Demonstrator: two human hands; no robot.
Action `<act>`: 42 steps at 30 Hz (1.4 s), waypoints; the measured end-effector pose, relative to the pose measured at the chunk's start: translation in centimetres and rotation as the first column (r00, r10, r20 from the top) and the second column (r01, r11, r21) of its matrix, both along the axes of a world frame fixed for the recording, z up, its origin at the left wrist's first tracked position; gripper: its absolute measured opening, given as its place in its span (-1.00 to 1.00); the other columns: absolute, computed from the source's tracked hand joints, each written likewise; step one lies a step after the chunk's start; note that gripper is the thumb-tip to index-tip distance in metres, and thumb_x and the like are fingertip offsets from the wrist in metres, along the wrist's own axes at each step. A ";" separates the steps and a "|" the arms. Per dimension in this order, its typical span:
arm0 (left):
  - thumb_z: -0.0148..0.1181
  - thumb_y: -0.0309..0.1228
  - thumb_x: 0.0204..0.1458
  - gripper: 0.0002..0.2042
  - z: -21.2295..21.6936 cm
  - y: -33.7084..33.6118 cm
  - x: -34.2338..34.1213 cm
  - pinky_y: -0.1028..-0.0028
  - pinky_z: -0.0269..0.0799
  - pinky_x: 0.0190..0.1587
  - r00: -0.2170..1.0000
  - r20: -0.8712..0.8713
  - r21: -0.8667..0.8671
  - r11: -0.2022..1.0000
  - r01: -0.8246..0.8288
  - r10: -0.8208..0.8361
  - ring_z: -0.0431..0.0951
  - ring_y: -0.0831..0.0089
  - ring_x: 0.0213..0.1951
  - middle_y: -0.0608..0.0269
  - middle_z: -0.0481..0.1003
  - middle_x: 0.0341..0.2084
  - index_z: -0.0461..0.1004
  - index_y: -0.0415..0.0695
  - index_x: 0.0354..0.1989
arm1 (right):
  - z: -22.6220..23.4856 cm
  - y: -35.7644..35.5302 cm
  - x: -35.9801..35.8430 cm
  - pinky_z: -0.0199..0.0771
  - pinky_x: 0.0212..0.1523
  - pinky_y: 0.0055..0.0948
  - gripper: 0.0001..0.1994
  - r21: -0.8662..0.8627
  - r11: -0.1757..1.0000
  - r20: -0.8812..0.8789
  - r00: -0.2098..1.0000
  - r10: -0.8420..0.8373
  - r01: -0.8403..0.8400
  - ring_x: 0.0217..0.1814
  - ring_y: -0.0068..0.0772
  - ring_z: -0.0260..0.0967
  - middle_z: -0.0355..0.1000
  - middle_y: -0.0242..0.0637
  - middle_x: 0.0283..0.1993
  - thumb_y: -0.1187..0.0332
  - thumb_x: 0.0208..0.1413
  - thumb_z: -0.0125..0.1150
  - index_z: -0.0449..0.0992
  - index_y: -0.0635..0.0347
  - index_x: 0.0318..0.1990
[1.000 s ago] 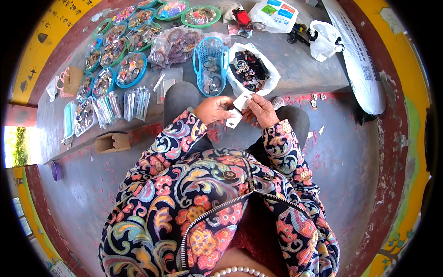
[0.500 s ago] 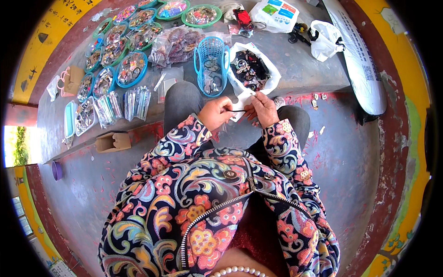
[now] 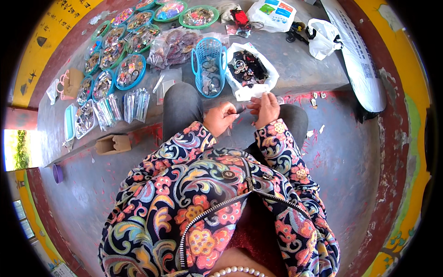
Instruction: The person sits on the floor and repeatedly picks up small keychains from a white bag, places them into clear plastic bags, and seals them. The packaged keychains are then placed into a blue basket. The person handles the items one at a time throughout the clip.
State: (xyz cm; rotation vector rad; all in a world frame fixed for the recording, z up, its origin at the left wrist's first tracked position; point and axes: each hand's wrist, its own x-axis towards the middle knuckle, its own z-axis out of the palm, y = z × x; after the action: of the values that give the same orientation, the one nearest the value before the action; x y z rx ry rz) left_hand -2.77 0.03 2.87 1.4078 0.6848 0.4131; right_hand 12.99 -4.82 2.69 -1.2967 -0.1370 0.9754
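My left hand (image 3: 220,119) is closed in a pinch above my lap, thumb against forefinger. From its fingertips a short, thin dark strip (image 3: 240,110) points toward the right; it looks like a band or tie, too small to tell exactly. Just across from it, my right hand (image 3: 266,110) has its fingers apart, with the nearest fingertips close to the strip's end. Whether they touch it I cannot tell. Beyond both hands stands an open white plastic bag (image 3: 272,82), its near rim folded down, full of dark hair-tie-like rings and small trinkets (image 3: 248,66).
A blue plastic basket (image 3: 195,74) holding small packets stands left of the bag on the raised ledge. Farther left are round trays (image 3: 130,70) of trinkets, clear bags (image 3: 171,46) and bundles of packaged sticks (image 3: 135,104). A cardboard box (image 3: 113,144) sits below the ledge.
My right hand has let go of the white piece it pinched, and its fingers have spread. My left hand still holds the dark strip and has shifted slightly.
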 end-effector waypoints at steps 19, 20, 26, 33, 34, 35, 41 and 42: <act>-0.05 -0.43 0.05 -0.92 2.5 3.8 -1.8 0.68 0.20 -0.57 0.858 0.496 -0.793 0.473 0.383 0.135 0.26 0.65 -0.65 0.19 0.38 -0.46 0.32 -0.16 -0.36 | 4.2 -5.3 5.6 0.33 -0.44 -0.64 -0.61 0.275 0.958 0.230 0.962 -0.149 0.082 -0.26 -0.48 0.34 0.32 -0.18 -0.09 0.55 -0.03 -0.04 0.20 0.18 0.03; -0.07 -0.43 0.06 -0.91 2.7 3.8 -1.9 0.67 0.19 -0.58 0.856 0.498 -0.809 0.431 0.401 0.138 0.25 0.66 -0.66 0.19 0.37 -0.47 0.33 -0.16 -0.34 | 4.1 -4.8 3.9 0.34 -0.34 -0.60 -0.56 0.375 0.922 0.398 0.915 -0.065 -0.098 -0.11 -0.44 0.28 0.26 -0.21 0.00 0.63 -0.11 -0.03 0.22 0.16 0.02; -0.13 -0.44 0.09 -0.89 3.7 3.3 -2.1 0.66 0.15 -0.62 0.890 0.443 -0.853 0.359 0.380 0.110 0.22 0.71 -0.68 0.21 0.36 -0.47 0.32 -0.21 -0.35 | 5.5 -3.8 -0.7 0.17 0.04 -0.29 -0.48 -0.050 0.810 0.992 0.066 0.109 -0.585 0.17 -0.05 0.04 0.08 -0.09 0.13 0.76 -0.40 -0.06 0.43 0.02 -0.19; -0.07 -0.39 0.07 -0.88 3.0 2.9 -1.9 0.67 0.22 -0.57 0.933 0.360 -0.891 0.300 0.341 0.008 0.24 0.73 -0.66 0.25 0.36 -0.48 0.32 -0.18 -0.39 | 5.1 -4.0 0.0 0.22 -0.04 -0.35 -0.51 -0.068 0.773 0.964 0.159 0.214 -0.631 0.18 -0.09 0.03 0.09 -0.11 0.13 0.73 -0.41 0.04 0.48 -0.06 -0.25; -0.08 -0.40 0.07 -0.87 2.9 2.8 -1.9 0.68 0.21 -0.59 0.947 0.320 -0.897 0.320 0.304 0.000 0.24 0.73 -0.66 0.25 0.35 -0.49 0.33 -0.19 -0.36 | 4.9 -4.1 0.4 0.24 -0.08 -0.39 -0.55 -0.057 0.760 0.965 0.160 0.209 -0.647 0.16 -0.13 0.06 0.10 -0.13 0.12 0.72 -0.38 0.06 0.49 -0.02 -0.26; -0.09 -0.40 0.07 -0.87 2.9 2.6 -1.8 0.70 0.20 -0.60 0.960 0.280 -0.902 0.341 0.266 -0.008 0.24 0.74 -0.67 0.25 0.35 -0.50 0.33 -0.20 -0.34 | 4.6 -4.1 0.6 0.26 -0.11 -0.42 -0.58 -0.046 0.747 0.966 0.162 0.203 -0.663 0.14 -0.18 0.09 0.11 -0.15 0.12 0.71 -0.35 0.09 0.50 0.02 -0.27; 0.01 -0.47 -0.01 -0.79 2.3 2.8 -1.8 0.77 0.21 -0.63 0.975 0.147 -0.896 0.439 0.060 0.165 0.28 0.70 -0.69 0.14 0.43 -0.34 0.31 -0.27 -0.20 | 2.0 -4.5 1.3 0.29 -0.38 -0.64 -0.87 0.204 0.842 0.103 0.867 0.488 -0.499 -0.29 -0.57 0.33 0.39 -0.29 -0.21 0.49 -0.10 0.16 0.49 0.26 -0.33; 0.01 -0.47 -0.01 -0.77 2.4 2.7 -1.7 0.76 0.23 -0.63 0.977 0.162 -0.851 0.521 0.069 0.136 0.29 0.69 -0.69 0.14 0.42 -0.33 0.30 -0.27 -0.18 | 1.6 -4.5 1.6 0.29 -0.41 -0.65 -0.87 0.189 0.862 -0.013 0.877 0.481 -0.470 -0.33 -0.58 0.35 0.43 -0.29 -0.28 0.48 -0.09 0.15 0.48 0.27 -0.33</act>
State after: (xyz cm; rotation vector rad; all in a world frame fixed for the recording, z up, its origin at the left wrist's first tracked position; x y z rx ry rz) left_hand -4.45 2.70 5.24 0.3729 0.6045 0.1826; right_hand 14.62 -9.28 4.30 -1.0821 -0.5093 1.3881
